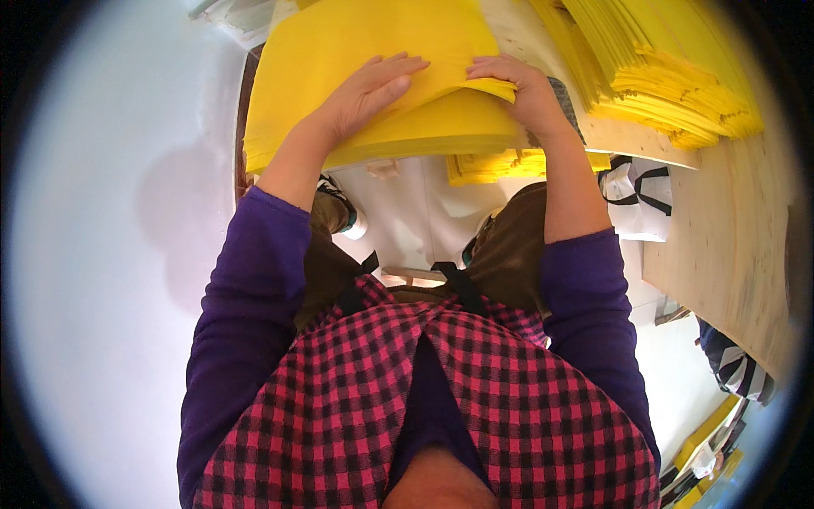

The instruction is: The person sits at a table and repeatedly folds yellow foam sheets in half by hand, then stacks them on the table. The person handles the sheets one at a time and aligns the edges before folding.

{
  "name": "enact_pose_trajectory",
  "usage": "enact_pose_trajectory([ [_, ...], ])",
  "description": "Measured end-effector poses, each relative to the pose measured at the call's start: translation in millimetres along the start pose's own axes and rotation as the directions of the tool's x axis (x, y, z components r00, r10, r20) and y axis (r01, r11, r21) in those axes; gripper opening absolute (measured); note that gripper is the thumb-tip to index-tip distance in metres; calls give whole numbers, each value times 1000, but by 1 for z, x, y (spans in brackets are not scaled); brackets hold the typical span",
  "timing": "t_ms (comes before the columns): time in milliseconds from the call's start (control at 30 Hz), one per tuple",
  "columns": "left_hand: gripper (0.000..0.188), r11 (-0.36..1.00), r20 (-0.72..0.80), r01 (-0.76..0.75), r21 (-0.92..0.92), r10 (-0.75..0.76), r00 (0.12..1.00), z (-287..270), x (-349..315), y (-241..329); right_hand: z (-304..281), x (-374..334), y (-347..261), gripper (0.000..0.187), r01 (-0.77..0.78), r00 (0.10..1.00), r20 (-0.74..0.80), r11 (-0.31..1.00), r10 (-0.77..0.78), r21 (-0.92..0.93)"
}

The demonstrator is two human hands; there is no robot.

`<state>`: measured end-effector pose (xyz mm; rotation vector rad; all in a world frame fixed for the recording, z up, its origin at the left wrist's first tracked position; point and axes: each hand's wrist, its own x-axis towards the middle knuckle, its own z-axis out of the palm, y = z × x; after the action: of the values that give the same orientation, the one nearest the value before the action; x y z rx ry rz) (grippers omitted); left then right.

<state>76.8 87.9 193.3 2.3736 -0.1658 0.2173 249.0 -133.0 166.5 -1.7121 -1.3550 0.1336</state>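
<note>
A stack of yellow cloth-like sheets lies before me, its near edge showing many thin layers. My left hand rests flat on the top sheet with its fingers stretched out, pointing right. At the stack's right side, my right hand grips the lifted edge of the top sheet, fingers above it and thumb at the raised fold. Between the hands the sheet bulges, with a gap above the layers beneath it.
More folded yellow sheets are piled on the wooden table at the right. Below the near edge lies another yellow bundle. A white bag with black handles stands under the table. A white wall closes off the left.
</note>
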Motion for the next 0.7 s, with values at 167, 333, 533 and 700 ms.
enact_pose_trajectory([
  [167,52,1000,11,-8,26,8,1000,-17,-10,9,4,1,3,28,-101,993,-47,993,104,62],
  [333,52,924,60,-44,380,23,998,-24,-39,15,6,1,3,35,-86,992,-81,993,92,82],
  [533,49,856,-129,63,513,5,992,-39,-77,7,5,3,4,32,-78,990,-114,997,78,2],
  [700,57,781,-202,208,589,-106,974,-68,-117,-13,3,2,0,20,-86,993,-77,996,86,0],
])
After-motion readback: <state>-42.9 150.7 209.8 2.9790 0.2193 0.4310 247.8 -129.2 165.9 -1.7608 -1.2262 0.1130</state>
